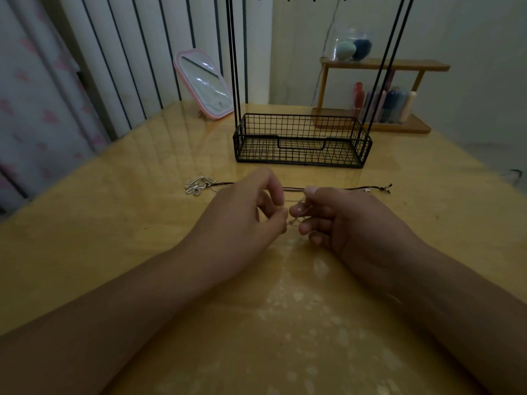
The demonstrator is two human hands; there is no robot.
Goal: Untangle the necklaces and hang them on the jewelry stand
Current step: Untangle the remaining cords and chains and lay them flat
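Note:
A dark cord necklace [353, 188] lies stretched across the table, with a silver looped pendant [198, 184] at its left end and small clasps at its right end. A thin silver chain [298, 212] is tangled with it at the middle. My left hand [245, 215] pinches the chain between thumb and fingers. My right hand [339, 220] pinches it from the other side, fingertips almost touching the left's. The black wire jewelry stand [302, 141] stands just behind, its basket base empty and its thin uprights rising out of view.
A pink-framed mirror [204, 84] leans at the back left. A wooden shelf [379, 95] with bottles and a clear jar of sponges stands at the back right. The glossy wooden table [299, 309] stretches toward me; a curtain hangs at the left.

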